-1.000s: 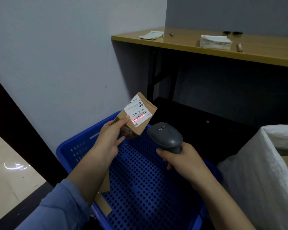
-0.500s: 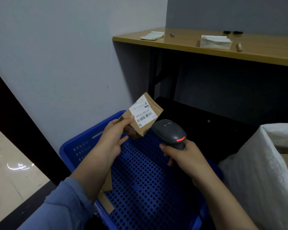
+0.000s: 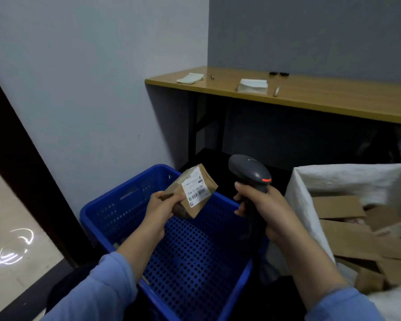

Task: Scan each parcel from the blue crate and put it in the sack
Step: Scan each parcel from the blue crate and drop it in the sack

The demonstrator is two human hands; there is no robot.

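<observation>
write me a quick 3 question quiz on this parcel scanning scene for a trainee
1. Multiple choice: which tool does the right hand grip? A) tape gun B) scanner C) knife
2. True or false: the white sack already holds cardboard boxes.
3. Short answer: which hand holds the labelled parcel over the blue crate?
Key: 1 B; 2 true; 3 the left hand.
</observation>
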